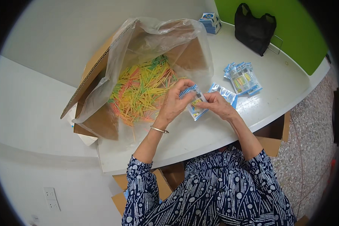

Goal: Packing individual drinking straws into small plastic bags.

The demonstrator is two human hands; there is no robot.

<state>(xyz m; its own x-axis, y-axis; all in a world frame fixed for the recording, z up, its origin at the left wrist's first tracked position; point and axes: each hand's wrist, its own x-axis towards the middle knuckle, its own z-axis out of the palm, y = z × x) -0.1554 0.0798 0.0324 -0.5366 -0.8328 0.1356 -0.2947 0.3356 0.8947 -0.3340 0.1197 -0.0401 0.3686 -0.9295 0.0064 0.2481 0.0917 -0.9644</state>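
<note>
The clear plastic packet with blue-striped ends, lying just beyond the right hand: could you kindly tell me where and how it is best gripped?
Probably by its right blue-striped end, coming from the right: the packet lies flat, and the right hand partly hides its near side, while that narrow end shows uncovered.

The person's left forearm [148, 141] and right forearm [248, 137] slant forward and inward from where I see them, bare below the elbows. The left hand [172, 102] curls its fingers forward in a pinch, thumb beneath. Close beside it, the right hand [219, 106] pinches too, thumb pointing leftward, knuckles bent, its back turned up.
</note>
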